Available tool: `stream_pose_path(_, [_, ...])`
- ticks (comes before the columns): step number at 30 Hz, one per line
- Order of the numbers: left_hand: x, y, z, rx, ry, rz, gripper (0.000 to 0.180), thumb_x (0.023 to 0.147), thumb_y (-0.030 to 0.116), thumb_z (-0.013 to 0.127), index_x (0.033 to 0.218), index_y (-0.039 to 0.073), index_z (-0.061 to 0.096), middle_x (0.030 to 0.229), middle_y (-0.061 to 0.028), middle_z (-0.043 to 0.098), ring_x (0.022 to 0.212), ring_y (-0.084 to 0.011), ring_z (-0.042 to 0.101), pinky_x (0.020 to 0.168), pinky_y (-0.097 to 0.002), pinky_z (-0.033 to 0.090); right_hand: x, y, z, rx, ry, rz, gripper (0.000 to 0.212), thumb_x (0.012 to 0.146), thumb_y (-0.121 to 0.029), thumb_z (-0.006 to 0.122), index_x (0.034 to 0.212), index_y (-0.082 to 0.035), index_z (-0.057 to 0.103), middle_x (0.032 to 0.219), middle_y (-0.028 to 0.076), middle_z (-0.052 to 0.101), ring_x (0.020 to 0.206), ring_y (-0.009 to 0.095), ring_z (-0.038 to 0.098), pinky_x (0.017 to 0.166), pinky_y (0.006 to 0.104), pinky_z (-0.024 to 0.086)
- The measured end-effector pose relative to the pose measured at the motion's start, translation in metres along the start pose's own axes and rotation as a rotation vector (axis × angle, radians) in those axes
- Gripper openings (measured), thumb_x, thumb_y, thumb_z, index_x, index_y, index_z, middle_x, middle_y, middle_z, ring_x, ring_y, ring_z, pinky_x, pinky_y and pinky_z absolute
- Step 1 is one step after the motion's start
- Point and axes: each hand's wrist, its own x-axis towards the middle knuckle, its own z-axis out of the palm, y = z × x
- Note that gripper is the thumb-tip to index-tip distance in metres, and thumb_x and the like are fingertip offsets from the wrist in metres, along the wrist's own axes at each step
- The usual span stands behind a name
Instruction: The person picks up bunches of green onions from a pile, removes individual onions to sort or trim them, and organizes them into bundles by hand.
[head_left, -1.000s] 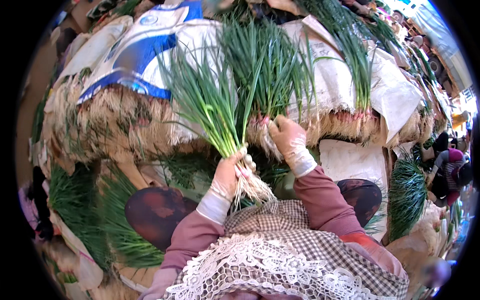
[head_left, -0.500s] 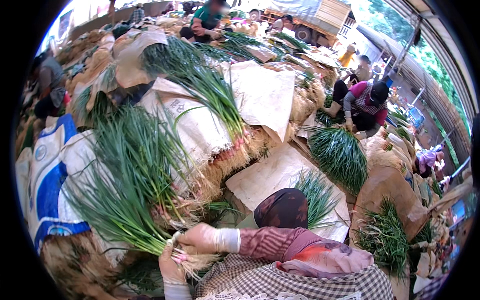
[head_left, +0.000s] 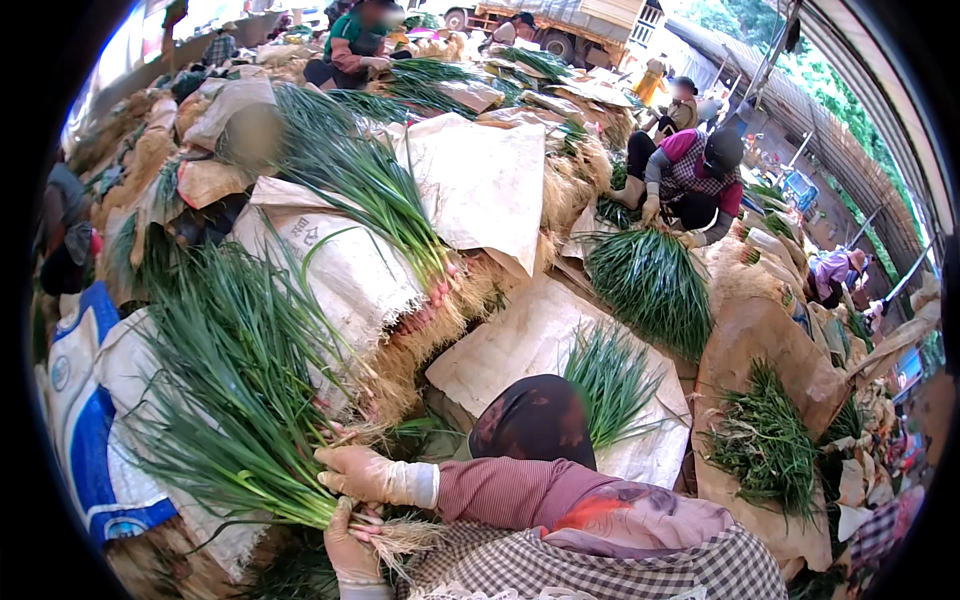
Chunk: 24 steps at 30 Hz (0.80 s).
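Observation:
My gloved left hand (head_left: 354, 552) is closed round the lower stems of a bunch of spring onions (head_left: 285, 497). Their pinkish-white bulbs and pale stringy roots stick out to the right past the thumb, and the long green leaves fan to the upper left. Just above it, my gloved right hand (head_left: 358, 474) has its fingers curled at the stem ends of a larger heap of spring onions (head_left: 235, 350); its fingertips are partly hidden among the stalks. This heap lies on pale sacking, leaves pointing away and roots towards me.
Another spring onion pile (head_left: 390, 200) lies beyond on a white sack (head_left: 330, 250). Right of my knee (head_left: 530, 420), cut greens (head_left: 610, 385) rest on a sack sheet (head_left: 490, 345). A blue-and-white sack (head_left: 90, 420) stands left. A co-worker (head_left: 690, 180) handles a bunch (head_left: 650, 285) at the right.
My right hand has left the bulb end of the held bunch and moved up and left to the heap's stems. The view has shifted slightly; my left hand still grips the bunch.

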Motion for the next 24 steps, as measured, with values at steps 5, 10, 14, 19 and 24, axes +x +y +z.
stream_pose_path(5, [-0.008, 0.005, 0.012, -0.102, 0.03, 0.001, 0.021, 0.08, 0.021, 0.052, 0.082, 0.0, 0.05, 0.063, -0.0063, 0.051, 0.052, -0.013, 0.048, 0.052, -0.0245, 0.045, 0.011, 0.024, 0.005, 0.687, -0.187, 0.268, 0.018, 0.083, -0.018, 0.044, 0.08, 0.0, 0.044, 0.061, 0.003, 0.042, 0.056, 0.014, 0.041, 0.051, 0.0296, 0.037])
stream_pose_path(10, [-0.003, 0.005, 0.006, -0.04, 0.017, -0.016, 0.018, 0.08, 0.02, 0.052, 0.074, 0.005, 0.048, 0.064, -0.0035, 0.051, 0.052, -0.0118, 0.047, 0.052, -0.025, 0.044, 0.016, 0.046, 0.016, 0.391, -0.094, 0.09, 0.018, 0.084, -0.016, 0.044, 0.085, 0.002, 0.045, 0.065, 0.003, 0.044, 0.056, 0.011, 0.04, 0.052, 0.0284, 0.037])
stream_pose_path(14, [0.0, 0.005, 0.002, -0.003, -0.003, -0.005, 0.018, 0.08, 0.02, 0.052, 0.071, 0.005, 0.047, 0.062, -0.0034, 0.049, 0.051, -0.0117, 0.046, 0.053, -0.0257, 0.045, 0.023, 0.061, 0.019, 0.291, -0.116, 0.05, 0.019, 0.084, -0.018, 0.045, 0.082, 0.001, 0.046, 0.064, 0.003, 0.045, 0.06, 0.011, 0.041, 0.053, 0.028, 0.037])
stream_pose_path(19, [-0.003, 0.004, 0.005, -0.001, 0.042, 0.043, 0.019, 0.079, 0.021, 0.053, 0.071, 0.005, 0.046, 0.06, -0.0036, 0.049, 0.046, -0.0108, 0.046, 0.045, -0.0224, 0.043, 0.017, 0.048, 0.016, 0.308, -0.122, 0.129, 0.021, 0.083, -0.02, 0.046, 0.083, 0.001, 0.049, 0.069, 0.007, 0.051, 0.064, 0.017, 0.048, 0.058, 0.0305, 0.039])
stream_pose_path(24, [-0.001, 0.007, 0.004, 0.117, 0.066, 0.063, 0.017, 0.079, 0.021, 0.054, 0.074, 0.006, 0.047, 0.056, -0.0025, 0.048, 0.04, -0.0096, 0.043, 0.036, -0.0198, 0.037, 0.008, 0.032, 0.0, -0.396, -0.165, 0.057, 0.028, 0.078, -0.024, 0.046, 0.09, 0.0, 0.054, 0.085, 0.018, 0.057, 0.078, 0.033, 0.054, 0.068, 0.0376, 0.042])
